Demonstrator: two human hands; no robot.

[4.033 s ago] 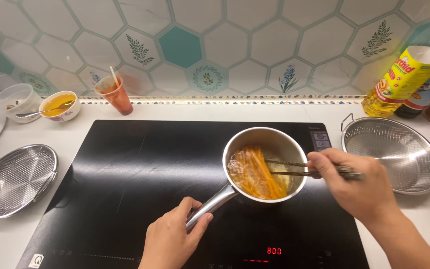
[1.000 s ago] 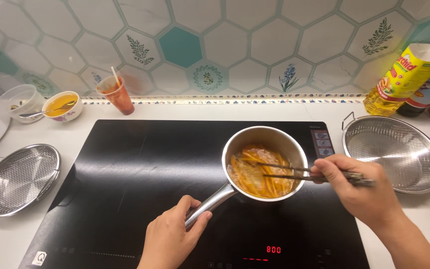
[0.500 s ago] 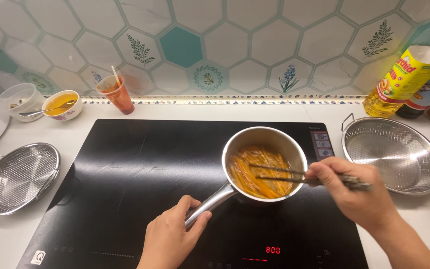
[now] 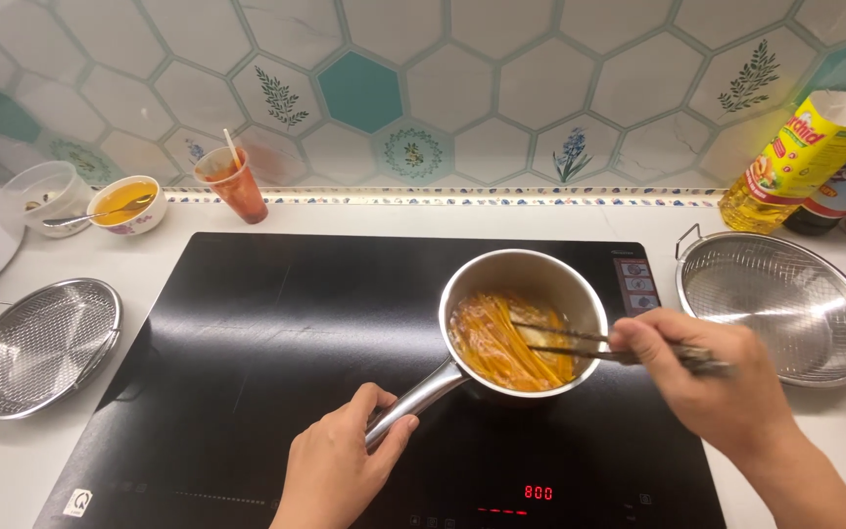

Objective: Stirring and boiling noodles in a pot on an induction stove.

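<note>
A home kitchen: black induction hob [image 4: 276, 333] (red display lit), hexagon-tiled backsplash [image 4: 462, 88], oil bottle [image 4: 795, 162]

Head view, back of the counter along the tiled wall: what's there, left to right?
Clear plastic tub → small bowl of orange liquid with a spoon → orange cup with a stick → yellow oil bottle → dark bottle.

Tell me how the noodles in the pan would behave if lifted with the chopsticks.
The noodles look soft and wet in orange sauce, so probably floppy and slippery on the thin chopsticks. They lie as a loose bundle, so some strands may slide back into the pan.
</note>
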